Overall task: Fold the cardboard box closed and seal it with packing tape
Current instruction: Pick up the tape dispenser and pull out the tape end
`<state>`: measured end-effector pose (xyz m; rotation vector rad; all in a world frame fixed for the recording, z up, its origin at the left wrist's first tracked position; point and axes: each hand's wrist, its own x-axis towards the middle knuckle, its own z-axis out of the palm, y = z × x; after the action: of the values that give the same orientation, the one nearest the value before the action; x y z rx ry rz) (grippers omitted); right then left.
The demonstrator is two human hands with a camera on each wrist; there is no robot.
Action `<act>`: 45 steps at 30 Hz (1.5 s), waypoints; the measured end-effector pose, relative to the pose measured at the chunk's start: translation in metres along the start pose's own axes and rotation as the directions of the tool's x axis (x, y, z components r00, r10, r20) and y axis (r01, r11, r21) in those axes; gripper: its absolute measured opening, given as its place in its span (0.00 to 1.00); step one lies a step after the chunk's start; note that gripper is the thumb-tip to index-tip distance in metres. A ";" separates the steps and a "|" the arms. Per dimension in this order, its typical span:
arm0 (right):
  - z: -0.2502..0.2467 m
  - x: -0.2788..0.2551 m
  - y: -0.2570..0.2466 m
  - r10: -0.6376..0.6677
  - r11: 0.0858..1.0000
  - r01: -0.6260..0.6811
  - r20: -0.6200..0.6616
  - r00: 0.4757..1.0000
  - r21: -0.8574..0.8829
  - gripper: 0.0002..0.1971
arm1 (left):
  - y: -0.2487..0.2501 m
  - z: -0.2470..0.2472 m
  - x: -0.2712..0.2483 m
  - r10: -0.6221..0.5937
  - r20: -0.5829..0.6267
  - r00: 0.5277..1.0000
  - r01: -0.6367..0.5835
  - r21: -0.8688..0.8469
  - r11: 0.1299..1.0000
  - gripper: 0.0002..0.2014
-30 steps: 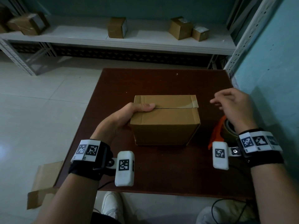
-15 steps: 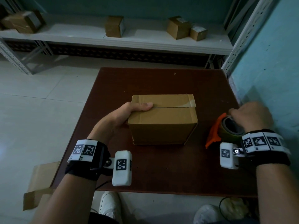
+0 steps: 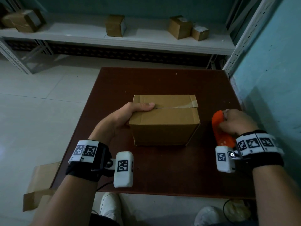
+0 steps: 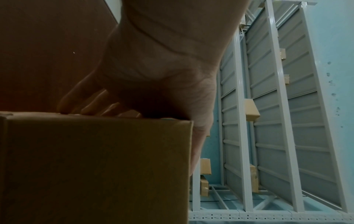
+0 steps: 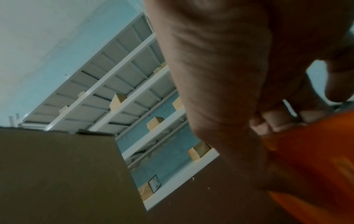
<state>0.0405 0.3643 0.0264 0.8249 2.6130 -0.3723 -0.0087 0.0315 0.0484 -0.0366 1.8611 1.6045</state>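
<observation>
**Left hand steadies the folded box, right hand wraps the tape dispenser**

Fingers of my left hand (image 3: 123,118) run down the left side of the cardboard box (image 3: 164,121), and the thumb lies flat on top, right along the seam where the two top flaps meet. From my left wrist view the fingertips (image 4: 65,107) press against the box's side wall, so I read this hand as clamped around the box's top left corner. To the far left, flat cardboard pieces (image 3: 40,185) lie on the pale floor beside the table (image 3: 162,173).

At the centre I see the box resting on the dark red-brown table, flaps folded down and level. An older strip of tape (image 3: 193,101) shows at the right end of the far flap.

On the right, well apart from the box, my right hand (image 3: 234,123) is curled around the orange tape dispenser (image 3: 219,128), near the table's right edge. The right wrist view is blurred, yet the fingers (image 5: 275,119) bend onto the orange body.

Across the back, a white shelf (image 3: 146,41) carries several small boxes.
</observation>
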 end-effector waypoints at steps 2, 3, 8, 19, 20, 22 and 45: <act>-0.003 0.001 0.005 -0.098 0.970 0.107 -0.054 0.994 0.218 0.11 | 0.000 -0.001 0.001 -0.010 -0.002 1.000 0.010 0.011 1.000 0.33; -0.006 -0.002 0.005 -0.122 0.919 0.139 -0.069 0.990 0.369 0.13 | 0.000 -0.001 0.001 -0.012 -0.001 1.000 0.012 0.015 1.000 0.32; -0.014 -0.013 -0.003 -0.176 0.517 0.177 -0.099 0.979 0.838 0.20 | 0.000 -0.001 0.001 0.001 0.012 1.000 -0.001 0.017 1.000 0.31; -0.019 -0.009 -0.004 -0.064 -0.143 0.090 -0.100 0.993 0.986 0.27 | 0.003 0.003 0.001 0.011 0.033 0.999 -0.011 0.019 1.000 0.29; -0.021 -0.011 -0.006 -0.059 -0.179 0.106 -0.119 0.991 0.978 0.26 | 0.002 0.004 0.002 0.013 0.031 0.999 -0.013 0.023 1.000 0.28; -0.025 -0.018 -0.012 -0.062 -0.265 0.137 -0.158 0.985 0.955 0.25 | 0.003 0.007 0.001 0.019 0.025 1.000 -0.019 0.032 0.999 0.24; -0.023 -0.089 -0.117 -0.230 -0.428 0.126 -0.243 0.942 0.895 0.07 | -0.001 0.026 0.018 0.150 0.058 0.987 -0.150 -0.008 0.989 0.23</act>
<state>0.0324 0.2352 0.1007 0.5240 1.4786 -3.0324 -0.0106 0.0616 0.0382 0.1506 1.8531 1.6920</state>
